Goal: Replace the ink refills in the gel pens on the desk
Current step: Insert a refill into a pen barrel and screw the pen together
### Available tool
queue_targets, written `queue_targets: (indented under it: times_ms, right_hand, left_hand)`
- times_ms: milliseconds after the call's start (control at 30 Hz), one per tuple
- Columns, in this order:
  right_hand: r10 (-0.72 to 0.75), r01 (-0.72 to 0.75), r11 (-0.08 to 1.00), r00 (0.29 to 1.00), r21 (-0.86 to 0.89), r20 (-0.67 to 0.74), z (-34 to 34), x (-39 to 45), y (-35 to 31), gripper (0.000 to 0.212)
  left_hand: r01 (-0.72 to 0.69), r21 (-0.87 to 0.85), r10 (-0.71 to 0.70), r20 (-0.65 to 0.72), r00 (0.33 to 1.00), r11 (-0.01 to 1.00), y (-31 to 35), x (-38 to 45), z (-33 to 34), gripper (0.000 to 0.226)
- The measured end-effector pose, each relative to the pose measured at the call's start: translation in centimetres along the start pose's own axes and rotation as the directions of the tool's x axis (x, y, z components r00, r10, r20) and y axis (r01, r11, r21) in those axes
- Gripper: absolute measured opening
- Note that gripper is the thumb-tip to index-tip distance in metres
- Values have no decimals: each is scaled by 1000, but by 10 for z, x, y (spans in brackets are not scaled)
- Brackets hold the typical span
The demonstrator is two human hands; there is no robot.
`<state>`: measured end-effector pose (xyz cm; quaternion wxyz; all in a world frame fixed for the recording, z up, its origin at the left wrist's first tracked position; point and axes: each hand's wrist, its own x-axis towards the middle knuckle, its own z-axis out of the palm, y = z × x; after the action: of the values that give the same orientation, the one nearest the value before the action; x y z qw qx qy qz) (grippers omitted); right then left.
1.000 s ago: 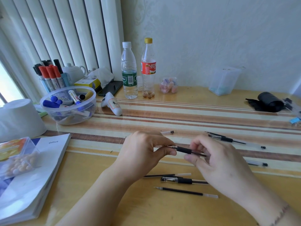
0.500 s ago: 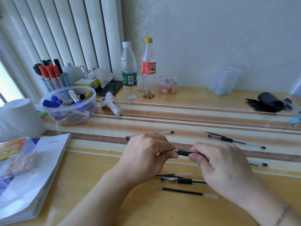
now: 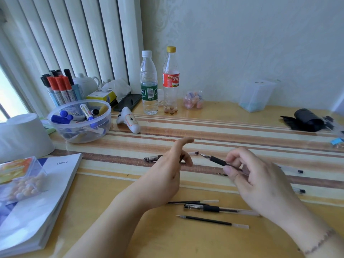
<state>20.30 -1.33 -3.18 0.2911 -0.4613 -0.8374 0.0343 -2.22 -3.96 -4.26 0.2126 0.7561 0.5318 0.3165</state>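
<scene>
From the head camera, the right hand [image 3: 260, 181] pinches a gel pen [image 3: 216, 161] by its black grip between thumb and forefinger, the metal tip pointing up and to the left, above the striped runner [image 3: 232, 135] on the wooden desk [image 3: 111, 211]. The left hand [image 3: 167, 175] hovers just left of that tip with fingers loose and spread, holding nothing; part of a pen cap [image 3: 153, 158] lies on the runner behind it. Near the person, in front of both hands, three items lie roughly parallel on the bare wood: a thin refill [image 3: 193, 202] farthest, a second gel pen [image 3: 214, 209] with black grip in the middle, and a black ink refill [image 3: 212, 221] nearest. At the near left a book [image 3: 46, 198] shows the word "Office" on its cover, with a clear box of small beads [image 3: 20, 179] resting on it. Farther left, a clear bowl [image 3: 80, 120] holds blue markers, and behind it stand red-capped markers [image 3: 60, 88]. At the far centre stand a water bottle [image 3: 149, 84] with a green label and white cap, and a bottle with a red label [image 3: 170, 81] bearing white characters too small to read, yellow cap. A white object [image 3: 128, 121] with a handwritten character lies left of them.
</scene>
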Motion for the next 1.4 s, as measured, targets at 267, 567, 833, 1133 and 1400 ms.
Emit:
queue_targets:
  times_ms: [267,567,833,1133,1400]
  right_hand:
    - [16,-14,1000,993,13,-113,2,1,0,16]
    - [-103,100,995,980,-26,-168,3,1,0,16]
    - [-147,146,989,983,-17,-106,9,-1,-1,18]
    - [-118,121,992,985,16,-123,13,-3,-8,21]
    - [-46,58,990,995,131,-91,17,1,-11,20]
  left_hand:
    - [97,-90,-103,-70,992,991,-1,5,0,85]
    - [72,-54,-75,-53,996,996,3,4,5,89]
    - [-10,-71,11,19,1000,997,9,3,9,95]
    - [-62,-123,62,1,998,991,14,1,11,92]
    - [-154,-109,150,-47,988,982,11,-2,6,81]
